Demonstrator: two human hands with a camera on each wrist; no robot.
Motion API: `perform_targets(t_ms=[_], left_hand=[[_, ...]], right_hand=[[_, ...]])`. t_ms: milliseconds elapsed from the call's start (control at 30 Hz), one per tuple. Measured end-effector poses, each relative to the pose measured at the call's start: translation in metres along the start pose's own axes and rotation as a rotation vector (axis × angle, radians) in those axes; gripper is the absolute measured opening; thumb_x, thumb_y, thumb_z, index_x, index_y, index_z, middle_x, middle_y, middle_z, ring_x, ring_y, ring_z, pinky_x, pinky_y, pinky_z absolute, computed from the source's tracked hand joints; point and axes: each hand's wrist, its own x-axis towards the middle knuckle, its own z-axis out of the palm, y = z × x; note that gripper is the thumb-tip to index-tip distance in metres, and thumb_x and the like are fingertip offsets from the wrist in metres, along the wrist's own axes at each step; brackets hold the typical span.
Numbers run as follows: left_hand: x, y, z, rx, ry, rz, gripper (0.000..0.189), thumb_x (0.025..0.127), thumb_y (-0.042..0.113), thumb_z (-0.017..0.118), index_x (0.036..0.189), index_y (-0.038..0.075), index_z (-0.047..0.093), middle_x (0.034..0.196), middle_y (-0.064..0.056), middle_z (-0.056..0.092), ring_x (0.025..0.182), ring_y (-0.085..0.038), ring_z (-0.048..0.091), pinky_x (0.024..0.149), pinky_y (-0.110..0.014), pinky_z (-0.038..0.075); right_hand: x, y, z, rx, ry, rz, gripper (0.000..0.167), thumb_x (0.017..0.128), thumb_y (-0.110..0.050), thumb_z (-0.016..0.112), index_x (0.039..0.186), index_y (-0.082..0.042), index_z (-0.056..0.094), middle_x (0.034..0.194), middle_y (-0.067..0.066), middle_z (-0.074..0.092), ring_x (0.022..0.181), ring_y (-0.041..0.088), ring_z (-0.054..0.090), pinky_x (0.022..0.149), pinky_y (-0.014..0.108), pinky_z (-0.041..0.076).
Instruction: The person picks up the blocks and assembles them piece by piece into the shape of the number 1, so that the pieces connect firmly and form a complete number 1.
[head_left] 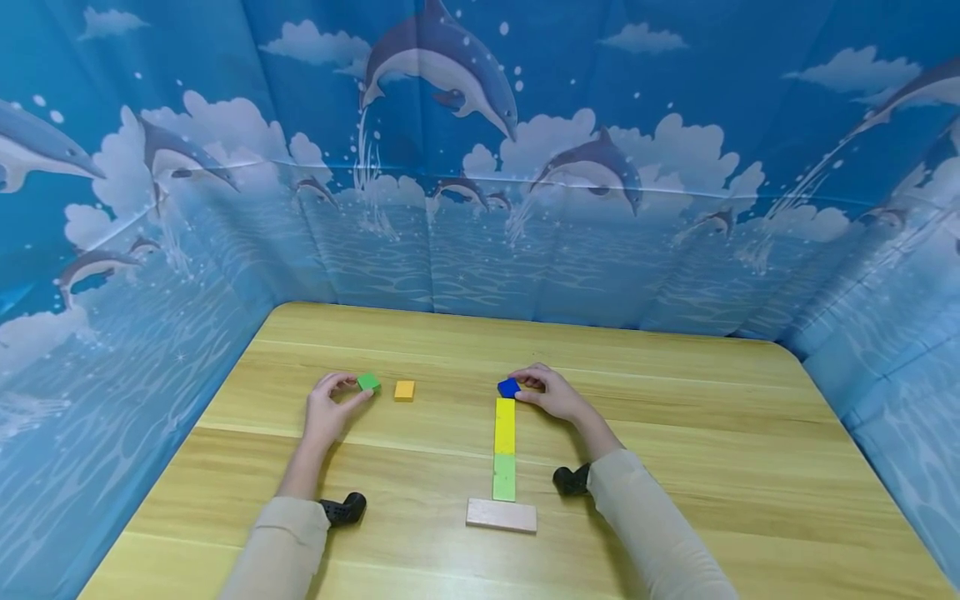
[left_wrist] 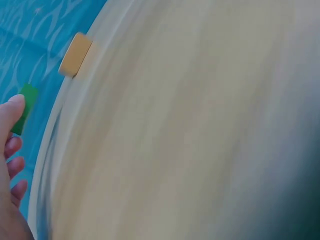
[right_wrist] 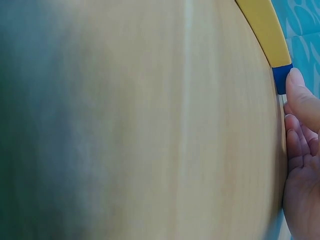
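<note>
My left hand (head_left: 327, 410) pinches a small green block (head_left: 368, 382) between thumb and fingers; the left wrist view shows the thumb pressed on the green block (left_wrist: 26, 107). Just right of it lies an orange block (head_left: 404, 391). My right hand (head_left: 553, 395) pinches a small blue block (head_left: 508, 388) at the far end of a yellow block (head_left: 505, 426). In the right wrist view the blue block (right_wrist: 282, 79) meets the yellow block's end. A light green block (head_left: 504, 477) continues the line toward me, and a pale wooden block (head_left: 501, 516) lies crosswise at its near end.
The wooden table (head_left: 675, 467) has rounded far corners. A blue curtain (head_left: 480, 250) printed with dolphins encloses it at the back and sides. Black wrist mounts (head_left: 344, 508) stick out inward from both sleeves, low over the table.
</note>
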Motion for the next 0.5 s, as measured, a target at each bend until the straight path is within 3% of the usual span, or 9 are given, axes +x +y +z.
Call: perform_targets(t_ms=[233,500], left_hand=[[0.002,0.021,0.018,-0.041,-0.013,0.047,0.035,0.071,0.014,0.078,0.099,-0.001,0.062,0.097,-0.014,0.06,0.091,-0.025,0.05,0.08,-0.037,0.043],[0.003,0.033,0.042,-0.055,-0.042,0.109,0.034,0.07,0.014,0.078,0.097,-0.001,0.063,0.094,-0.013,0.061,0.089,-0.025,0.052,0.079,-0.037,0.044]], right_hand=[[0.001,0.0,0.0,0.004,0.002,0.008,0.031,0.088,-0.012,0.059,0.118,-0.005,0.059,0.102,0.009,0.053,0.092,0.023,0.047,0.083,0.037,0.041],[0.0,0.001,0.0,0.017,-0.002,0.002,0.031,0.089,-0.013,0.059,0.118,-0.004,0.059,0.102,0.009,0.053,0.092,0.022,0.047,0.082,0.036,0.041]])
